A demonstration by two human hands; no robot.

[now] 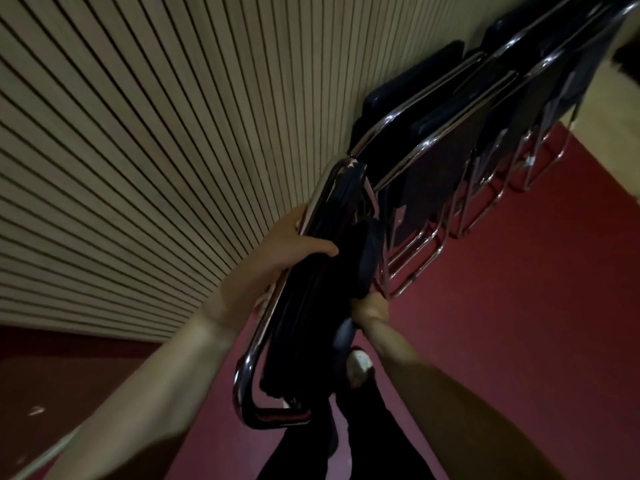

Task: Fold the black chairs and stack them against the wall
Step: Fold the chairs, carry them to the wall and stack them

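Slatted wall [138,150] stood close; my left hand [277,258] and right hand [370,308] had fingers [322,250] clamped on the folded black chair [304,306], just beside the leaning stack [433,174]. Set crooked, it could slide on the red floor [519,341].

Legible text: none in view.
Folded chair [304,289]: no readable mark on the black pad or chrome tube; the white flecks at its top bend form no letters.
Stacked chairs [433,174], beyond the folded chair: one pale patch on a lower leg, too small and blurred to read.
Slatted wall [138,133], left of the folded chair: ruled lines only, no sign or number.
Red floor [519,306], right of the folded chair: no readable marking.
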